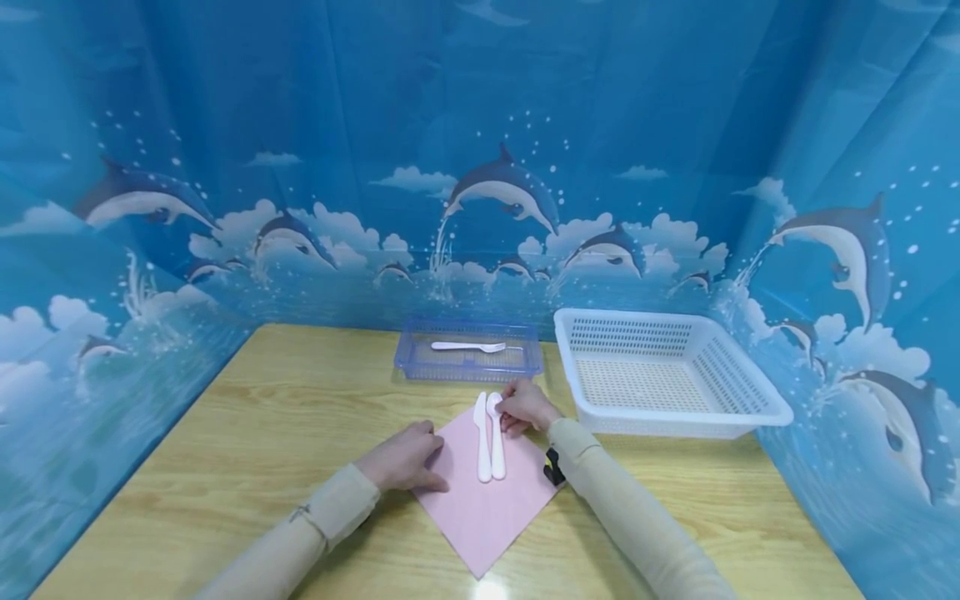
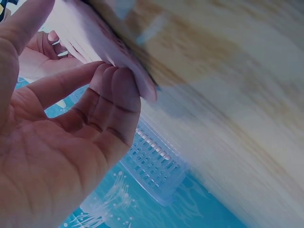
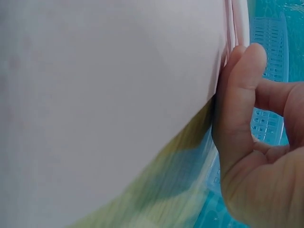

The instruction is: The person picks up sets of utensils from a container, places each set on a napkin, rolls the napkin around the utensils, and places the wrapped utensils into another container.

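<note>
A pink napkin (image 1: 480, 521) lies on the table with its corners pointing near and far. On it, a white knife (image 1: 483, 446) and a white spoon (image 1: 498, 446) lie side by side, handles toward the body. My right hand (image 1: 527, 406) pinches the spoon near its bowl; in the right wrist view the fingertips of this hand (image 3: 251, 123) meet at a pale edge. At the napkin's left side rests my left hand (image 1: 405, 457). The left wrist view shows this hand (image 2: 80, 123) with bent fingers touching the napkin's edge (image 2: 111, 45), thumb apart.
Behind the napkin stands a blue-purple basket (image 1: 468, 372) with a white fork (image 1: 457, 346) in it. A larger white basket (image 1: 675, 421) stands at the back right. A blue dolphin-patterned curtain (image 1: 337, 125) surrounds the wooden table (image 1: 300, 392).
</note>
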The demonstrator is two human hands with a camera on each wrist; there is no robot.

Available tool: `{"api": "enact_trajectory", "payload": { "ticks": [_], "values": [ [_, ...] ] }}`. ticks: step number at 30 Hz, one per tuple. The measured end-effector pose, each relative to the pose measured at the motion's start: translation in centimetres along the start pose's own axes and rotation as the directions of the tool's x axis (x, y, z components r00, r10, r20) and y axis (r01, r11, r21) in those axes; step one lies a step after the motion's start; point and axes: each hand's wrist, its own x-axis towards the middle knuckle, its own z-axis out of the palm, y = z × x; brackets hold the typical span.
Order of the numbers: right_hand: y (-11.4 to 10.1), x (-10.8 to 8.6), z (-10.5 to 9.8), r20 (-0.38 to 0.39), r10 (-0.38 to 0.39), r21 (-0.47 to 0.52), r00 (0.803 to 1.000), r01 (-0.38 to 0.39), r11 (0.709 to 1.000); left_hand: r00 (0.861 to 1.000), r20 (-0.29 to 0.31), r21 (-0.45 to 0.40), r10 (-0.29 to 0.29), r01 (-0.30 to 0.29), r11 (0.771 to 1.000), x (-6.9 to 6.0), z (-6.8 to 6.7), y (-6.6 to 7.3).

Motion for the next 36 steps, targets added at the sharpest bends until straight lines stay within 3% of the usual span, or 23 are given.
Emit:
{"api": "enact_trajectory", "payload": {
  "ticks": [14,19,23,27,32,36],
  "values": [
    [-0.4,-0.5,-0.5,-0.045,-0.025,0.017,0.999,0.026,1.0,1.0,0.001,0.011,0.017,-0.017,1.0,0.2,-0.3,0.1],
    [-0.6,-0.4,-0.5,-0.091,-0.069,-0.072,0.993,0.062,0.995,1.0,0.009,0.017,0.018,-0.018,1.0,0.4,-0.4,0.1],
    [-0.8,-0.3,-0.5,-0.138,-0.131,-0.164,0.982,0.108,0.981,1.0,-0.001,0.003,0.021,-0.021,1.0,0.6,-0.7,0.2],
    [-1.2,-0.4,-0.4,-0.182,-0.224,-0.213,0.957,0.184,0.96,0.999,-0.026,-0.014,0.032,-0.033,0.999,0.8,-1.2,0.3],
    [-2.1,-0.6,-0.1,-0.211,-0.282,-0.231,0.936,0.232,0.945,0.997,-0.07,-0.007,0.027,-0.027,1.0,1.4,-1.3,-0.2],
    [-2.7,-0.4,0.1,-0.235,-0.306,-0.227,0.923,0.254,0.94,0.994,-0.105,-0.054,0.0,-0.006,0.999,1.8,-1.3,-0.7]
  ]
}}
